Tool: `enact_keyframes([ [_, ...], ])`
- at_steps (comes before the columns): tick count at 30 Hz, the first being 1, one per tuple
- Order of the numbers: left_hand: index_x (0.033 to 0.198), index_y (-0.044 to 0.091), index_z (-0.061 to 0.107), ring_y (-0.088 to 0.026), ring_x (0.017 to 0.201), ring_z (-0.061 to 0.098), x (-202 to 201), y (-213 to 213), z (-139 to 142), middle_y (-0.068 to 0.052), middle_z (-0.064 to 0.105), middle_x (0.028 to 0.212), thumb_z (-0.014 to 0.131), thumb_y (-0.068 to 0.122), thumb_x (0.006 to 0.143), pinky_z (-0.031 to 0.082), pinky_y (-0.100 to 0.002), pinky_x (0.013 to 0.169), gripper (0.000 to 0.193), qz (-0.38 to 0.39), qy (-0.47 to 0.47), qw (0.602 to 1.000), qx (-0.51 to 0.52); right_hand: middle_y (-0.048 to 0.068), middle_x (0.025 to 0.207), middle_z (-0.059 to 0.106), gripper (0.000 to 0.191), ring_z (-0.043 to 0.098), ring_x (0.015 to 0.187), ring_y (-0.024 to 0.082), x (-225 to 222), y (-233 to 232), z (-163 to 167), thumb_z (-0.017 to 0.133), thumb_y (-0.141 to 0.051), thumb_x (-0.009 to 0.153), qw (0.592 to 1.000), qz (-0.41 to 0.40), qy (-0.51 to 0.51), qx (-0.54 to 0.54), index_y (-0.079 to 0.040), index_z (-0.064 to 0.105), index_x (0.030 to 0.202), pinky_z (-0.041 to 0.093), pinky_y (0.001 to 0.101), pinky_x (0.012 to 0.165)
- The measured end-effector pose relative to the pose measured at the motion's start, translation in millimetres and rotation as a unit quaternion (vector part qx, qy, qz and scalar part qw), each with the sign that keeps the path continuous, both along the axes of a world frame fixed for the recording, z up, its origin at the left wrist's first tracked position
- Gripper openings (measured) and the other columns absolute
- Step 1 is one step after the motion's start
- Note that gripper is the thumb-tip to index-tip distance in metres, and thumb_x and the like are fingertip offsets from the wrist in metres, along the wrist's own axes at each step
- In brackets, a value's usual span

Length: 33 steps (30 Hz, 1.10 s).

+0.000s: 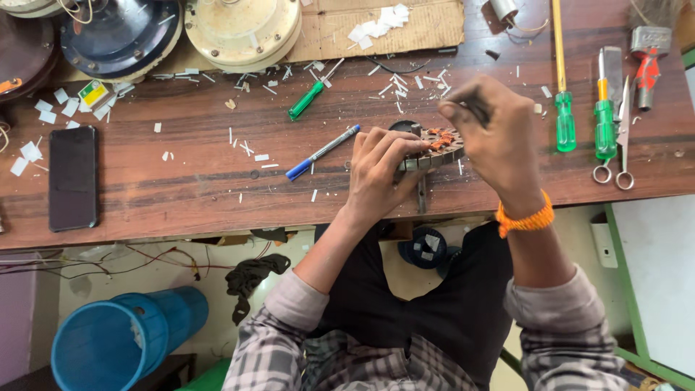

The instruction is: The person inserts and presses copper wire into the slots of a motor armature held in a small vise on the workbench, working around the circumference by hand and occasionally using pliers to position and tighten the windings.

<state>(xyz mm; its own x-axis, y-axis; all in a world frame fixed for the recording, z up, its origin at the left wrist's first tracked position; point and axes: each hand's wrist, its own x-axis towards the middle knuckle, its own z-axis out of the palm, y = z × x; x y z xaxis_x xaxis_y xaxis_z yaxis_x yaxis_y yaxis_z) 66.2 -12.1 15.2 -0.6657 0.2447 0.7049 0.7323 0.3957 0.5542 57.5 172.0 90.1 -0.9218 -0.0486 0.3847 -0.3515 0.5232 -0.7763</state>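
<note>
The left hand [376, 170] closes its grip on the near rim of a round metal stator wound with copper-coloured coils [433, 148], lying on the brown wooden counter [181, 188]. Just beyond that grip, the right hand [496, 137] pinches over the far side of the stator. A blue-capped marker pen [322, 152] lies near the left hand's outer side, and green-handled screwdrivers [566, 119] lie beyond the right hand.

The bench [181, 195] is dark wood with a visible grain, a bit glossy. The screwdrivers [565, 119] have shiny see-through green plastic handles. Scissors [621, 137] are bare metal, the phone [72, 177] is matt black, and the cardboard [427, 25] looks rough and brown.
</note>
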Motion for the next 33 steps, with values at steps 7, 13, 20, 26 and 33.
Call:
enact_keyframes([
  [7, 0.129, 0.009, 0.059, -0.017, 0.098, 0.069, -13, -9, 19, 0.002, 0.070, 0.101, 0.078, 0.037, 0.088, 0.053, -0.033, 0.090, 0.054, -0.115, -0.192, 0.964, 0.145, 0.010, 0.083, 0.073, 0.013, 0.062, 0.067, 0.013, -25, -5, 3, 0.078, -0.007, 0.099, 0.991, 0.038, 0.015, 0.125, 0.002, 0.069, 0.102, 0.048, 0.0310, 0.061],
  [13, 0.118, 0.013, 0.078, -0.011, 0.075, 0.064, -56, -5, 22, -0.002, 0.073, 0.084, 0.074, 0.034, 0.090, 0.055, -0.032, 0.072, 0.036, -0.195, -0.386, 0.901, 0.033, 0.010, 0.088, 0.073, 0.010, 0.069, 0.077, 0.011, -24, -5, 4, 0.076, -0.005, 0.101, 0.989, 0.047, 0.058, 0.126, 0.001, 0.069, 0.104, 0.052, 0.0287, 0.066],
  [20, 0.107, 0.008, 0.079, -0.010, 0.085, 0.068, -81, -21, 12, -0.006, 0.078, 0.092, 0.081, 0.011, 0.090, 0.041, -0.040, 0.106, 0.017, -0.354, -0.208, 0.908, 0.085, 0.007, 0.067, 0.062, 0.006, 0.050, 0.059, 0.009, 32, -12, 9, 0.078, -0.003, 0.098, 0.991, -0.048, -0.007, 0.122, -0.001, 0.072, 0.099, 0.038, 0.0273, 0.054],
  [26, 0.107, 0.014, 0.081, -0.012, 0.076, 0.067, -78, -30, 21, 0.000, 0.073, 0.086, 0.082, 0.014, 0.085, 0.055, -0.032, 0.070, 0.022, -0.292, -0.232, 0.928, 0.008, 0.003, 0.065, 0.062, 0.007, 0.046, 0.057, 0.005, 71, -34, -17, 0.080, -0.003, 0.093, 0.996, -0.074, -0.022, 0.048, -0.002, 0.073, 0.095, 0.036, 0.0253, 0.052],
  [33, 0.107, 0.012, 0.081, -0.013, 0.078, 0.065, -71, -32, 27, -0.002, 0.071, 0.088, 0.081, 0.012, 0.087, 0.053, -0.034, 0.070, 0.020, -0.276, -0.191, 0.942, -0.006, 0.001, 0.076, 0.072, 0.007, 0.055, 0.062, 0.001, 77, -29, -41, 0.074, 0.001, 0.092, 0.999, -0.035, -0.021, 0.011, -0.003, 0.074, 0.098, 0.043, 0.0210, 0.055],
])
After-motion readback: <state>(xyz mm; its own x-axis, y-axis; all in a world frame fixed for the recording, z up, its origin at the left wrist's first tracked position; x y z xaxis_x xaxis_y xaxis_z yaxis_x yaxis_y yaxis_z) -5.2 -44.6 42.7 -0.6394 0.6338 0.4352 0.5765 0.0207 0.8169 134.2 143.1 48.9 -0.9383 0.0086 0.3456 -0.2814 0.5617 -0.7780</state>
